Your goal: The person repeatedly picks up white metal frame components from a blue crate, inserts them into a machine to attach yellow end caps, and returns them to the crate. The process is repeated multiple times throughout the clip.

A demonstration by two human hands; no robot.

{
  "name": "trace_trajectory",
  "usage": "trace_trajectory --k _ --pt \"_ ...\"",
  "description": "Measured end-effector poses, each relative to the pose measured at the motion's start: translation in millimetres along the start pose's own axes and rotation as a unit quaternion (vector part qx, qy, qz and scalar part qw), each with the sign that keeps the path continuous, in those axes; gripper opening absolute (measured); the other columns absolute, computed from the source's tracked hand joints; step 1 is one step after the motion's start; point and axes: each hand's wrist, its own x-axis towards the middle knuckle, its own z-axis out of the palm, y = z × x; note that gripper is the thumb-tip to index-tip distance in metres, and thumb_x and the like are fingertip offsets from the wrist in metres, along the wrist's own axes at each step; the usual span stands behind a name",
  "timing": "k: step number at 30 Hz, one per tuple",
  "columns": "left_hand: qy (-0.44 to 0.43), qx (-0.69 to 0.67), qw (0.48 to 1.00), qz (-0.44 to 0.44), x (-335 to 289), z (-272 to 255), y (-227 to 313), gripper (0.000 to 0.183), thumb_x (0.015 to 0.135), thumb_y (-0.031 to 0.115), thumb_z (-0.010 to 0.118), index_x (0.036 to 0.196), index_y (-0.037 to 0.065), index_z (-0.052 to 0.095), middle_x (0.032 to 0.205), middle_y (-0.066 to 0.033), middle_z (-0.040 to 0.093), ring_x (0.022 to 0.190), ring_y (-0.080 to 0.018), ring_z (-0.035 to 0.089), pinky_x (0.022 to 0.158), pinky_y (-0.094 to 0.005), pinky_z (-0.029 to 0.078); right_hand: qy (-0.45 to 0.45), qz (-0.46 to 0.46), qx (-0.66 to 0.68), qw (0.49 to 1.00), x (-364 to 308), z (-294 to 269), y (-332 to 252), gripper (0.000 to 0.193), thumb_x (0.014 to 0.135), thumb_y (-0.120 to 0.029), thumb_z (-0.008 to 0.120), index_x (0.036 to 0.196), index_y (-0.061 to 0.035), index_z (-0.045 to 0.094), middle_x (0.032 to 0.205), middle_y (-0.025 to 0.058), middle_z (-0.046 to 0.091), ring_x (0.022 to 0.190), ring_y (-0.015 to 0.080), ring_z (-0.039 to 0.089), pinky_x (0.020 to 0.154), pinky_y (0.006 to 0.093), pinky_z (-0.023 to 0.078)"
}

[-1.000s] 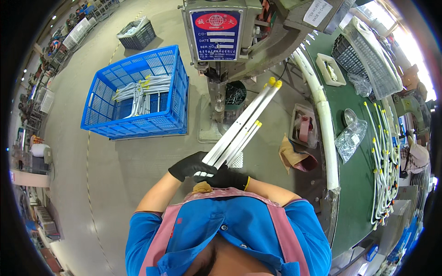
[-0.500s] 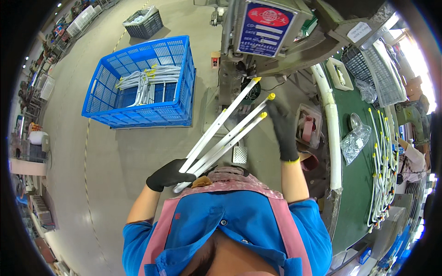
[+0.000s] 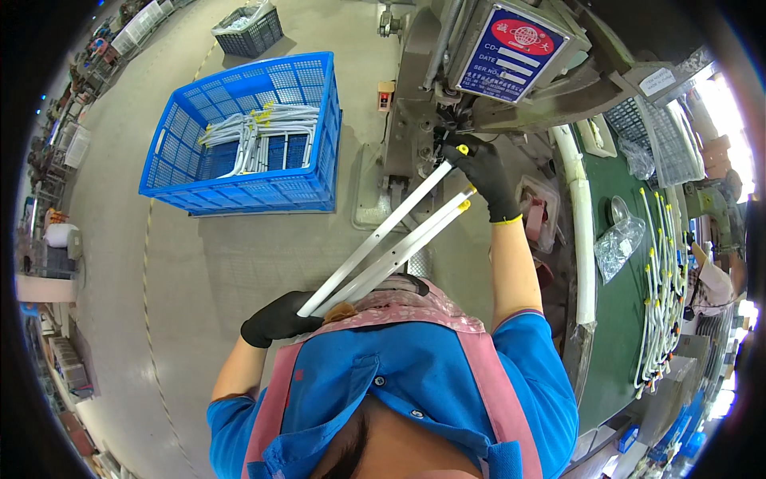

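A white metal tube frame (image 3: pixel 379 236) with yellow ends slants across in front of me, from lower left to upper right. My left hand (image 3: pixel 278 319), in a black glove, is closed around its near end beside my apron. My right hand (image 3: pixel 487 174), also gloved in black, has its fingers bent about the yellow tip of the uppermost tube. That tip is close to the working part of a grey machine (image 3: pixel 416 120). The two lower tubes lie side by side, their yellow tips just left of my right wrist. My right fingertips are partly hidden against the dark machine.
On the floor at left stands a blue plastic crate (image 3: pixel 239 198) holding several white tube frames (image 3: pixel 259 136). Behind it is a dark basket (image 3: pixel 249 36). At right, a green table (image 3: pixel 610 343) carries a row of white tubes (image 3: pixel 658 295) and a plastic bag (image 3: pixel 618 251).
My right hand has moved up to the top tube's yellow tip, near the machine. My left hand still grips the near end, slightly further left. The tubes have shifted a little.
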Motion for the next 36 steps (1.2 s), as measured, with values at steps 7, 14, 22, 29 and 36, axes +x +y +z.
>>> trace_trajectory --k 7,14,22,29,36 --pt "0.036 0.048 0.996 0.069 4.6 -9.5 -11.0 0.039 0.080 0.009 0.065 0.118 -0.001 0.058 0.092 -0.0087 0.066 0.079 -0.0127 0.058 0.074 -0.0281 0.048 0.030 -0.070 -0.058 0.995 18.9 19.8 4.6 0.028 0.079 -0.016 0.062 0.107 -0.0116 0.067 0.092 0.0109 0.066 0.083 0.0275 0.062 0.074 0.0357 0.048" --pt "0.026 0.059 0.997 0.047 15.2 -16.3 -22.1 0.036 0.084 0.012 0.065 0.117 0.001 0.059 0.105 -0.0120 0.066 0.092 -0.0189 0.061 0.084 -0.0316 0.047 0.019 0.043 0.056 0.997 13.0 23.9 -3.9 0.028 0.085 -0.021 0.064 0.104 -0.0006 0.064 0.091 0.0115 0.066 0.078 0.0162 0.060 0.073 0.0295 0.047" --pt "0.022 0.013 1.000 -0.015 0.2 -31.8 1.9 0.036 0.082 0.012 0.067 0.116 0.001 0.060 0.097 -0.0070 0.066 0.086 -0.0138 0.058 0.079 -0.0292 0.048 0.013 0.121 0.110 0.986 20.9 34.8 3.5 0.029 0.086 -0.023 0.060 0.108 -0.0045 0.065 0.091 0.0107 0.067 0.080 0.0191 0.063 0.072 0.0307 0.048" --pt "0.037 -0.028 0.999 0.020 1.1 -22.0 -3.6 0.033 0.084 0.014 0.065 0.115 0.001 0.060 0.097 -0.0068 0.066 0.085 -0.0141 0.058 0.080 -0.0288 0.047 0.034 0.172 0.177 0.968 16.4 40.6 -7.3 0.031 0.086 -0.027 0.059 0.111 -0.0083 0.065 0.087 0.0106 0.065 0.070 0.0173 0.059 0.065 0.0302 0.047" --pt "0.001 0.077 0.996 -0.033 4.7 -32.1 -15.2 0.033 0.089 0.015 0.058 0.119 0.002 0.059 0.109 -0.0102 0.065 0.098 -0.0189 0.061 0.090 -0.0305 0.045 -0.037 0.182 0.104 0.977 17.2 37.8 4.9 0.031 0.091 -0.023 0.055 0.115 -0.0048 0.063 0.099 0.0062 0.066 0.086 0.0120 0.060 0.077 0.0263 0.046"
